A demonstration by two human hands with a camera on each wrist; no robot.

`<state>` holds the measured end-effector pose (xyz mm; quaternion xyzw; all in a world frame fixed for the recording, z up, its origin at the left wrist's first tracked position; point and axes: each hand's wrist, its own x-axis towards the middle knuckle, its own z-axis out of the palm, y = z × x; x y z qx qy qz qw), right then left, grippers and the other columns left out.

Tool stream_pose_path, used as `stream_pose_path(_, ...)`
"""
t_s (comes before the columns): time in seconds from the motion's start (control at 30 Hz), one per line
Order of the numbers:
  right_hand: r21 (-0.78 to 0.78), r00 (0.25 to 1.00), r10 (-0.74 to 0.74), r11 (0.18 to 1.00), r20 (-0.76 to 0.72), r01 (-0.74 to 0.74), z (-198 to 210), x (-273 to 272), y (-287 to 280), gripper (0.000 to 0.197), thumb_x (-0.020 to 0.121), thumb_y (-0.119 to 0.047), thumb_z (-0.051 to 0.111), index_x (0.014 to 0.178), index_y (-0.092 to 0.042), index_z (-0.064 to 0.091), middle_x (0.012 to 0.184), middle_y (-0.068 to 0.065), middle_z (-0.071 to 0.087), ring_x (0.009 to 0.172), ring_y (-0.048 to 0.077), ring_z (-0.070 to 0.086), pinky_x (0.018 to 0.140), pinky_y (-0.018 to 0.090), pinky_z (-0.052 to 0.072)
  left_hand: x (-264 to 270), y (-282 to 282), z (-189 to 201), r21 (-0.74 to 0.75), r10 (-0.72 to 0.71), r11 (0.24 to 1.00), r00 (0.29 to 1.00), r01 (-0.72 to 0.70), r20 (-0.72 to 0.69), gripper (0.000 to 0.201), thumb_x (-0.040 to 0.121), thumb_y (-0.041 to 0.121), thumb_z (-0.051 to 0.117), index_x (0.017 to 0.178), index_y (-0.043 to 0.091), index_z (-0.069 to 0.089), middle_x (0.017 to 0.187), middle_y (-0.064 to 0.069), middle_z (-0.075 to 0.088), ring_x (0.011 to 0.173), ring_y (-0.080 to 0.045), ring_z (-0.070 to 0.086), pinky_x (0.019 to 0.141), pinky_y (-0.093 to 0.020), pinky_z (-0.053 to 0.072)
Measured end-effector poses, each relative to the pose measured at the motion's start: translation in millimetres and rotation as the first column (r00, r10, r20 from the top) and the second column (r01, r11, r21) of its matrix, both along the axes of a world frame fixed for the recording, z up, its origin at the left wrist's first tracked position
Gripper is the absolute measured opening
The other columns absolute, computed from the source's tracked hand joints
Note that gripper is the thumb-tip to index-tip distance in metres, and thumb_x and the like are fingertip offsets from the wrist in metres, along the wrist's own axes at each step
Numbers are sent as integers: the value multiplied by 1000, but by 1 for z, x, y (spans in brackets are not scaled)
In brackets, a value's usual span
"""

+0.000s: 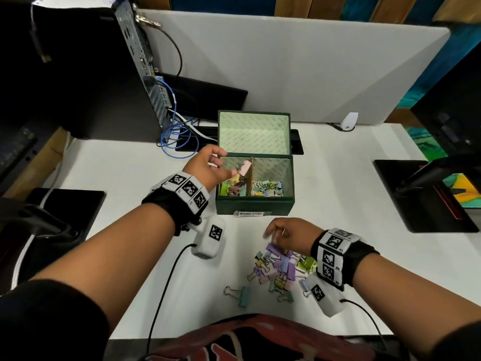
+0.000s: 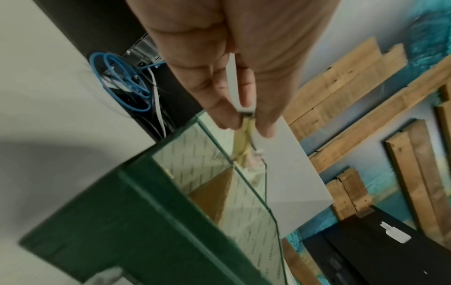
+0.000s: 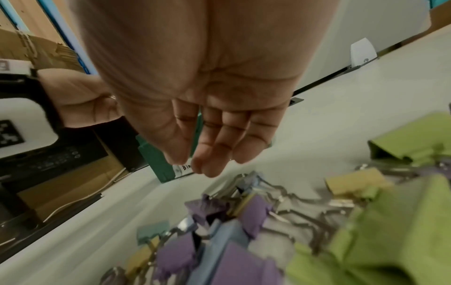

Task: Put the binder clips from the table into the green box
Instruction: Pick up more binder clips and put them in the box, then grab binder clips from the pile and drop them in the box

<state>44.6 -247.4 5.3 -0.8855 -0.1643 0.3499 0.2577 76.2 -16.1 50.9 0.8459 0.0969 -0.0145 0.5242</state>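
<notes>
Left hand, fingers loose, seems to have let a pink binder clip go; right hand hangs relaxed over the pile of binder clips: light, stiff, best pinched by their wire handles.

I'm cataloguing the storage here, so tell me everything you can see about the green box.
The green box stands on the white table, dark green outside with a pale patterned lining. Its lid stands open at the back. A brown divider splits it into two compartments, both holding pastel binder clips. A handwritten label is on its front.
</notes>
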Motion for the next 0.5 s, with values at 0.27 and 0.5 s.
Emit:
stream_pose_path(0.27, -60, 997, 56, 997, 53, -53, -9, -5, -15, 29, 83, -7, 55, 109, -17, 62, 95, -2, 56, 88, 14, 54, 81, 25, 45, -20, -1, -23, -28, -80, 996, 996, 79, -39, 18, 79, 18, 68, 87, 30, 57, 85, 5, 57, 74, -14, 54, 78, -31, 50)
stream_pose_path(0.5, -232, 936, 305, 937, 177, -262, -22, -8, -24, 56, 76, -36, 68, 128, -37, 47, 137, 1, 42, 124, 23, 41, 106, 37, 37, -67, -14, -47, 271, -604, 647, 696, 713, -388, 33, 75, 30, 72, 105, 27, 61, 81, 10, 48, 68, -4, 47, 68, -17, 42)
